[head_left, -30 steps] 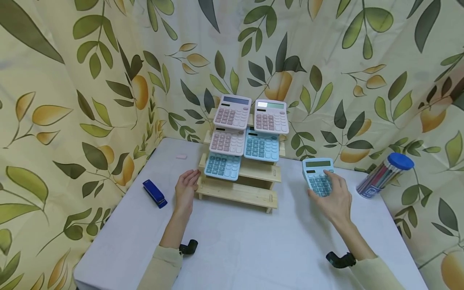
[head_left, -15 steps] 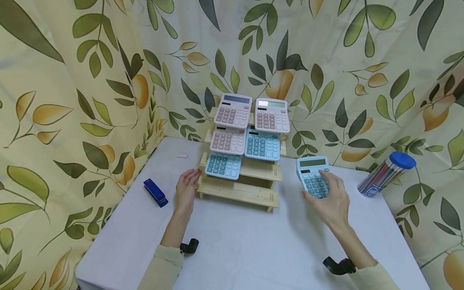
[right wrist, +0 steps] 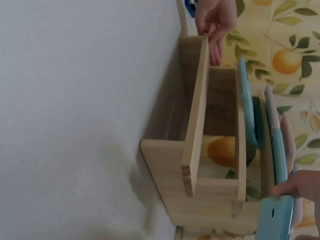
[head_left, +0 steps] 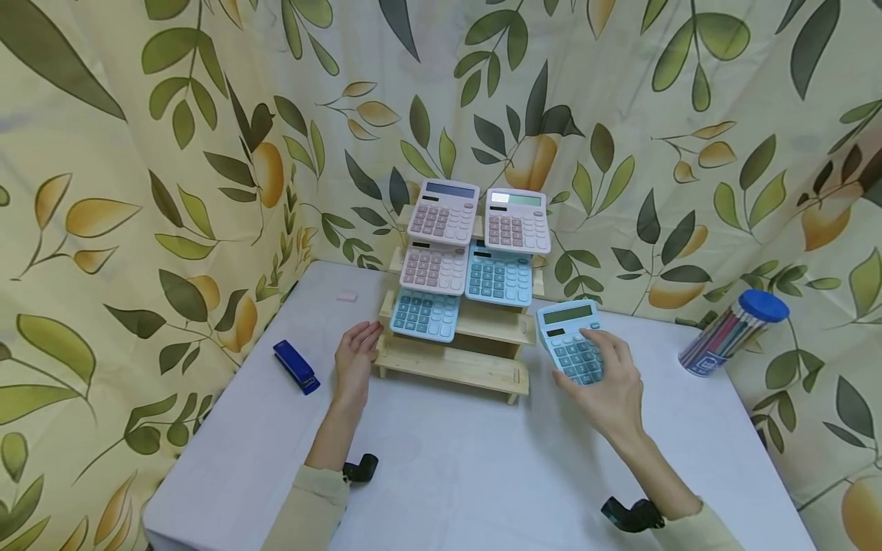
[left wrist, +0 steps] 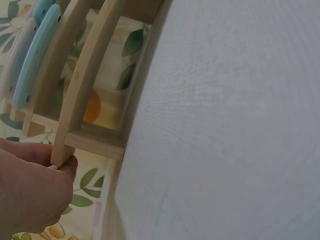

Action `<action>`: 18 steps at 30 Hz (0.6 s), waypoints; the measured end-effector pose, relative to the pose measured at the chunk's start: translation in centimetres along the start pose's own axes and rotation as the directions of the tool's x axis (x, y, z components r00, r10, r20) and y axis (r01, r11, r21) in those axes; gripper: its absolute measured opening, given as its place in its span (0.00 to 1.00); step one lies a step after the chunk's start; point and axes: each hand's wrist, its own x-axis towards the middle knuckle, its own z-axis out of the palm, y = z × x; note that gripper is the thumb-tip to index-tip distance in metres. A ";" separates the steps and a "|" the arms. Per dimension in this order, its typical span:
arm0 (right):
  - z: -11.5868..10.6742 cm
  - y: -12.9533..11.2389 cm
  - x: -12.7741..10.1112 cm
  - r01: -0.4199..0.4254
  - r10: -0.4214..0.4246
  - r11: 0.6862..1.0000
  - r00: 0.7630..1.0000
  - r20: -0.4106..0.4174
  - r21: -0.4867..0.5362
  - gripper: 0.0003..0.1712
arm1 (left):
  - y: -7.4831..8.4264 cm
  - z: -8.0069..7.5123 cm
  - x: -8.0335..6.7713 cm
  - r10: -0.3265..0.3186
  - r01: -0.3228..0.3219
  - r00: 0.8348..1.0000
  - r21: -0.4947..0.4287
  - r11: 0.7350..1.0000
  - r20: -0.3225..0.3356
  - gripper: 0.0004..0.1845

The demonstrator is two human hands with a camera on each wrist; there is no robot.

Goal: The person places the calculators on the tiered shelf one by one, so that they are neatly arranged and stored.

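My right hand [head_left: 609,386] grips a blue calculator [head_left: 568,337] by its sides, thumb at the lower left and fingers on the right edge. It is held over the table just right of a wooden tiered rack [head_left: 451,361]. My left hand [head_left: 353,363] is at the rack's left side; in the left wrist view its thumb and fingers pinch the end of the front shelf [left wrist: 75,105]. On the rack's upper shelves sit pink calculators [head_left: 443,212] and a blue calculator [head_left: 499,274]. Another blue calculator [head_left: 424,314] lies at the left of the shelf below; the lowest shelf is bare.
A blue stapler [head_left: 296,367] lies on the white table [head_left: 441,474] left of the left hand. Behind it is a small pink eraser-like block [head_left: 347,296]. A clear tub of pens [head_left: 733,333] with a blue lid stands at the right. Patterned curtains [head_left: 620,99] surround the table.
My right hand has carried the blue calculator leftward, from near the pen tub to beside the rack. My left hand has stayed at the rack's left end.
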 end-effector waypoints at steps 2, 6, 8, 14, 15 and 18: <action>0.1 -0.3 -0.1 0.014 -0.014 1.000 1.000 0.002 0.000 0.48 | 0.0 0.0 0.0 0.003 -0.003 1.000 -0.001 1.000 0.003 0.34; 0.4 -0.9 -0.2 0.026 -0.026 1.000 1.000 0.010 0.007 0.47 | 0.0 0.0 0.0 0.000 0.000 1.000 -0.005 1.000 0.008 0.35; 0.6 -1.1 -0.2 0.026 -0.026 1.000 0.999 0.020 0.010 0.47 | 0.0 0.1 0.0 -0.002 0.002 1.000 -0.006 1.000 0.007 0.34; 1.2 -1.6 -0.4 0.029 -0.029 1.000 0.998 0.059 0.006 0.47 | 0.2 0.2 -0.1 -0.004 0.004 1.000 -0.004 1.000 -0.004 0.34; 1.2 -1.7 -0.4 0.031 -0.031 1.000 0.998 0.062 0.006 0.47 | 0.3 0.2 -0.1 -0.003 0.003 1.000 -0.003 1.000 -0.004 0.34; 1.5 -2.0 -0.4 0.041 -0.042 0.999 0.997 0.069 0.013 0.47 | 0.3 0.1 -0.1 -0.002 0.002 1.000 -0.002 1.000 -0.007 0.34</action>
